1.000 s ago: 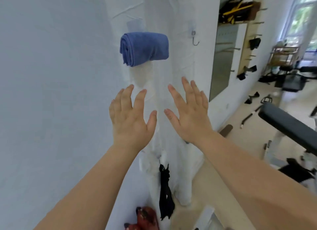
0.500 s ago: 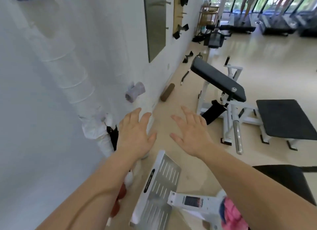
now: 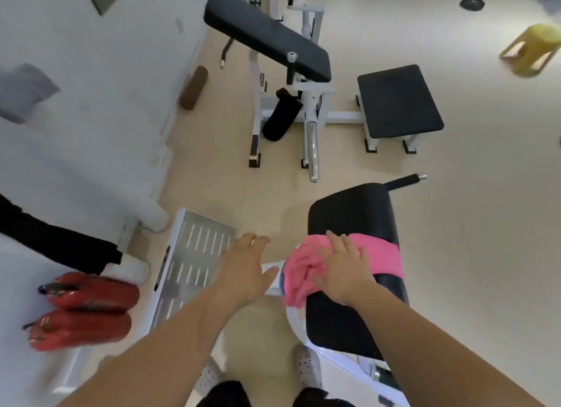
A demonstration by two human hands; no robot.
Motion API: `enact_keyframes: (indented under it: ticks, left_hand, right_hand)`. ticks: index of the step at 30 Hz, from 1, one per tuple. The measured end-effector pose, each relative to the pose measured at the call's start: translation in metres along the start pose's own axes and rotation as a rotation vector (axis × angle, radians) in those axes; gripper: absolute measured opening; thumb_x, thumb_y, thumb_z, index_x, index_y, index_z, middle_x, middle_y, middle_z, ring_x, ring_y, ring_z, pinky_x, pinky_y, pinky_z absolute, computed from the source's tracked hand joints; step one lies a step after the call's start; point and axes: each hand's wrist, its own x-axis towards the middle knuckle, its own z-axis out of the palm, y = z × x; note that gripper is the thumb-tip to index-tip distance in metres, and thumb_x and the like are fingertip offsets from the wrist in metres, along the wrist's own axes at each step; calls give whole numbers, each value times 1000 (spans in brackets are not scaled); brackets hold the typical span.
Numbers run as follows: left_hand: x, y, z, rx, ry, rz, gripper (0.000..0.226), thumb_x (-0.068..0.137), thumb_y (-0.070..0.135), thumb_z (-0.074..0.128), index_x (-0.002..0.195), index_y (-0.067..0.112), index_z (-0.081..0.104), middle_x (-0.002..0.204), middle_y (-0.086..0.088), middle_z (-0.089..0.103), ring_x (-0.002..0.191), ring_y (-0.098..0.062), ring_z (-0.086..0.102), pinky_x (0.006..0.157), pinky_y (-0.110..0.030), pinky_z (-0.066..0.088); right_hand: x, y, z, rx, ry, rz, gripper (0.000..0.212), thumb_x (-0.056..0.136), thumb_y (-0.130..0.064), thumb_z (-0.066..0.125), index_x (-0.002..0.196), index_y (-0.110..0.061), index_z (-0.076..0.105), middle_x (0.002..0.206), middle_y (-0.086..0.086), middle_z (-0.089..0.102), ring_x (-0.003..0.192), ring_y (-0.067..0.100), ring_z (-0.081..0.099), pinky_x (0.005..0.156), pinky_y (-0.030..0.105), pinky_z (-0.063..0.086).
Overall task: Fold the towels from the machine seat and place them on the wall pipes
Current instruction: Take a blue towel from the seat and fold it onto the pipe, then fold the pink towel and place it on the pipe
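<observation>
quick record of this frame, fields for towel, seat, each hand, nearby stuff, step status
towel: pink towel, crumpled, lying across the seat, bunched end past its left edge
seat: black seat, padded
right hand: right hand flat on the towel, fingers straight
left hand: left hand open, beside the towel, holding nothing
nearby: ribbed metal footplate; red objects on the floor
status: towel not yet folded

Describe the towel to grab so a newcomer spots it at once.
Find the black padded machine seat nearest the person. A crumpled towel lies across it under the right hand. It is the only bright pink thing there.
</observation>
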Motion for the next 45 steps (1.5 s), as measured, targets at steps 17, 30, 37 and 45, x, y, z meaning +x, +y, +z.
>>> enact_keyframes:
  ticks: [17,30,37,45]
  left_hand:
    - [68,95,173,-348,-560,5,66,100,19,51,158,37,26,165,8,29,149,-19,31,123,-41,26]
    - [36,120,158,-817,-171,-177,44,98,37,63,134,54,44,138,13,56,123,-9,57,107,-35,47]
    - [-4,143,74,-807,-22,-61,17,100,28,61,88,32,72,96,17,68,91,1,63,82,-21,52]
    - [-57,125,-22,-932,163,-86,6,95,2,63,94,6,68,86,-16,73,78,-18,66,77,-34,53]
  right_hand:
    - [69,132,83,-320,-18,-270,49,107,-35,29,156,-38,29,168,6,-19,152,43,-22,120,66,-8]
    - [26,124,88,305,647,-284,18,97,-26,60,83,-16,66,91,0,62,95,24,53,94,38,40]
    - [-27,89,46,529,801,-385,13,96,-26,56,86,-20,61,85,-5,61,86,17,51,86,36,41]
    - [-75,46,-39,890,332,-525,19,104,-27,54,119,-22,63,98,-8,66,84,5,62,75,28,53]
